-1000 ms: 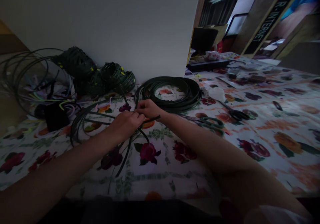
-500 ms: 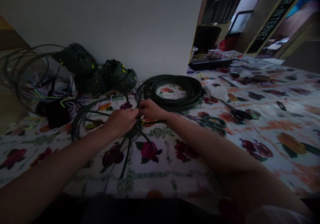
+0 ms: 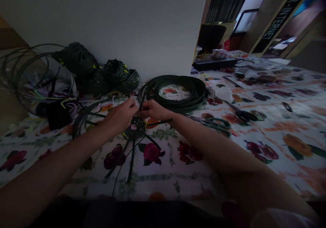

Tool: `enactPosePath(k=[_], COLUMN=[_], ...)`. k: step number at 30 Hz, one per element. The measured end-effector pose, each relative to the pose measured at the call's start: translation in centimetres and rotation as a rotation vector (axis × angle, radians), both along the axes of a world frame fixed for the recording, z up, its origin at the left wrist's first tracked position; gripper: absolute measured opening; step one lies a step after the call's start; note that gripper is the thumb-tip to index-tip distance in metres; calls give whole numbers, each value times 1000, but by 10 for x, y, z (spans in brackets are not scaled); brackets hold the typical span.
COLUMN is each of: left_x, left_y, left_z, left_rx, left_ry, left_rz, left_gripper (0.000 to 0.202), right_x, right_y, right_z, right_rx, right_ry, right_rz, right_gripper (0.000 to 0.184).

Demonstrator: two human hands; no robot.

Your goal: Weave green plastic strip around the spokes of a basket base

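Note:
A small round weaving of dark green strips (image 3: 138, 130) lies on the table, its flat spokes fanning out on every side. My left hand (image 3: 122, 114) is at its far left edge, fingers pinched together; what lies between them is hidden. At the far right edge my right hand (image 3: 152, 109) has its fingers closed around an upright dark green strip (image 3: 142, 100). The two hands almost meet over the far rim. A loose loop of thin strip (image 3: 78, 124) curves out to the left of the weaving.
Behind the hands rests a coil of dark green strip (image 3: 201, 93). Green-handled scissors (image 3: 217, 124) and black-handled scissors (image 3: 246, 115) lie to the right. Woven green baskets (image 3: 81, 59) stand against the white panel (image 3: 114, 20). A black box-like object (image 3: 58, 115) is at left.
My left hand has shifted up and left, uncovering the woven centre. The weaving has turned slightly, its near spokes swinging right. My right hand has barely moved.

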State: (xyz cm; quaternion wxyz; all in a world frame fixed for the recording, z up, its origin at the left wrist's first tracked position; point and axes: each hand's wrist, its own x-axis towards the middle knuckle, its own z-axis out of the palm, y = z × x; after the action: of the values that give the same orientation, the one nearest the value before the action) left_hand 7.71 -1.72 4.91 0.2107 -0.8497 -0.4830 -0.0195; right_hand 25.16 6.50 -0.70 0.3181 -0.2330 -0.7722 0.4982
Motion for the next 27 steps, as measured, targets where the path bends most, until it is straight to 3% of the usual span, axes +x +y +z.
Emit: enactPosePath(k=[5,12,16,21,24,27], left_x=[-2,3,7,22,27,6], left_y=[4,10,9,-2,-23,-46], left_z=[-1,12,9,4,20,52], left_rx=[-112,-233,-156,-5,5,148], left_ry=[-23,-2,-39,-63,-90,-314], left_rz=[1,18,10,150,144,32], left_gripper=[25,23,26,30,32,31], right_x=[-1,-1,-1,-3,2,9], right_y=[0,4,5,-4,-5,-3], right_z=[-2,-8,-8,-2,5,12], right_rx=[5,-50,-97,-184,-194,-198], right_ry=[2,24,81,95,85,72], right_rz=[67,117,90,161,158,144], right_gripper=[21,19,21,21,20,21])
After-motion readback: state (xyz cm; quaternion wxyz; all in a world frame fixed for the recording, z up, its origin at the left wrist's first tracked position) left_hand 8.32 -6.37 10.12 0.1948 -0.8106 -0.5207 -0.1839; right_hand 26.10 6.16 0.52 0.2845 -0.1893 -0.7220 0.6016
